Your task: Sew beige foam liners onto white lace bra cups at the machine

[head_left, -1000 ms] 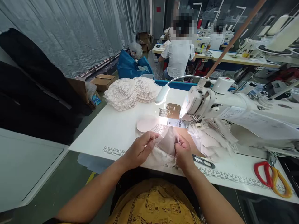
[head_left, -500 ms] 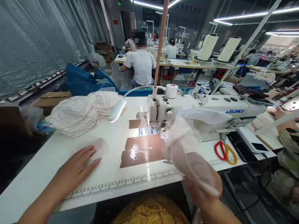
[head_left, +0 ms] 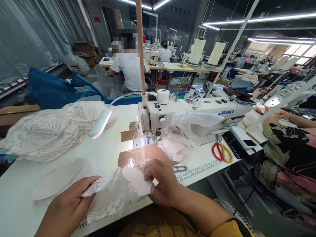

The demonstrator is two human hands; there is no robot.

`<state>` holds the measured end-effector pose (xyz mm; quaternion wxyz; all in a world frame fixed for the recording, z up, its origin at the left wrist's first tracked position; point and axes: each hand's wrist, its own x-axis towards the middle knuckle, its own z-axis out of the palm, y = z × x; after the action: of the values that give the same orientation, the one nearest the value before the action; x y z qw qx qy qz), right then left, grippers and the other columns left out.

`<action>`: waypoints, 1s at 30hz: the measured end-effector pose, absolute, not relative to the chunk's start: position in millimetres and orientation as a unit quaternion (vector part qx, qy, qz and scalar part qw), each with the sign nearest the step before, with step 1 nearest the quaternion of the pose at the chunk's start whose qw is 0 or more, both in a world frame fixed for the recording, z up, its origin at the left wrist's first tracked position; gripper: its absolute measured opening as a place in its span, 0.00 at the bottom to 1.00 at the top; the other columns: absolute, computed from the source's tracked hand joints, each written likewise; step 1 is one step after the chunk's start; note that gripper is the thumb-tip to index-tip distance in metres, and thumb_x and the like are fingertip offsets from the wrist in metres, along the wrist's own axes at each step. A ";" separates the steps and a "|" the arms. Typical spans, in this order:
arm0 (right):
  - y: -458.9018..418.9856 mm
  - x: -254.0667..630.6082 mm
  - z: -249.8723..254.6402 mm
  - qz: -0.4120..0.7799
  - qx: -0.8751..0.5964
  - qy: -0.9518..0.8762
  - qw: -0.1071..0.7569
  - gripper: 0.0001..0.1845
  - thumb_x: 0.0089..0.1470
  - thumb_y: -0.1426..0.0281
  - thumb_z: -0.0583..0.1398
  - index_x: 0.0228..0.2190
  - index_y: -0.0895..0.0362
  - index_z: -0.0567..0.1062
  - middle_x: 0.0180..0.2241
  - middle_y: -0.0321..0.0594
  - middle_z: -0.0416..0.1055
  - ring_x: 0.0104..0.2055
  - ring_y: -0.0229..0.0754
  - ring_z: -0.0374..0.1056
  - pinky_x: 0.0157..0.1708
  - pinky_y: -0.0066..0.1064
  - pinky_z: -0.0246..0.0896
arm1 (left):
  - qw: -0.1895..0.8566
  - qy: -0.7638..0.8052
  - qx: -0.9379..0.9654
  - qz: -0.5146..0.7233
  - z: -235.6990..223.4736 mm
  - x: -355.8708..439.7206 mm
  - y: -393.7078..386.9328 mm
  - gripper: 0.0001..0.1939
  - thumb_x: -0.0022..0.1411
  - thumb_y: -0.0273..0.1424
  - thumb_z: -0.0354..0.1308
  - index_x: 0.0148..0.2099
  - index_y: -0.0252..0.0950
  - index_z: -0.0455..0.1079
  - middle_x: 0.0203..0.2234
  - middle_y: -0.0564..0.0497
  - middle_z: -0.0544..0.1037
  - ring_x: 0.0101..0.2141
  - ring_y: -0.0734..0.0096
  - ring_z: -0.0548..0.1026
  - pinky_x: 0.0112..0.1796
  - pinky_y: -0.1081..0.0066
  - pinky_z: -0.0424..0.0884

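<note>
My left hand (head_left: 70, 200) is closed on the folded edge of a white lace piece (head_left: 106, 207), which hangs over the table's front edge. My right hand (head_left: 161, 181) grips a smooth pale fabric piece (head_left: 135, 179) between thumb and fingers. The lace and the pale fabric overlap between my hands; whether they are joined, I cannot tell. Behind them stands the sewing machine (head_left: 185, 108), its needle area lit, with more pale pieces (head_left: 179, 143) lying under its arm. Flat beside my left hand rests an oval whitish piece (head_left: 58, 179).
Stacked lace pieces (head_left: 44, 131) occupy the table's left side, near a lamp (head_left: 100, 123) on a bent neck. Red-and-yellow scissors (head_left: 222, 153) and a white device (head_left: 243, 138) lie at the right. A co-worker (head_left: 128, 65) sits ahead; another person's arm (head_left: 293, 115) shows at right.
My left hand has come off the tabletop and now pinches lace. My right hand has moved inward with the pale fabric, bringing both hands closer together. The view has swung right.
</note>
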<state>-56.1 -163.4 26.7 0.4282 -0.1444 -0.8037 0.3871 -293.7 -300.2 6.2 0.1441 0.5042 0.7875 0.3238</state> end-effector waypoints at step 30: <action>-158.5 -41.0 2.2 0.680 -0.227 -0.652 0.246 0.17 0.58 0.55 0.57 0.30 0.54 0.75 0.31 0.38 0.70 0.36 0.42 0.65 0.40 0.34 0.62 | 0.484 0.579 0.314 0.575 10.5 -212.1 -272.3 0.21 0.69 0.45 0.47 0.42 0.34 0.74 0.36 0.45 0.79 0.41 0.59 0.76 0.44 0.65 0.72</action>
<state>-41.0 -158.5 2.2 0.2464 -0.2267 -0.6521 0.6802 -212.1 -272.3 10.5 0.4844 0.3141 0.5794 0.5754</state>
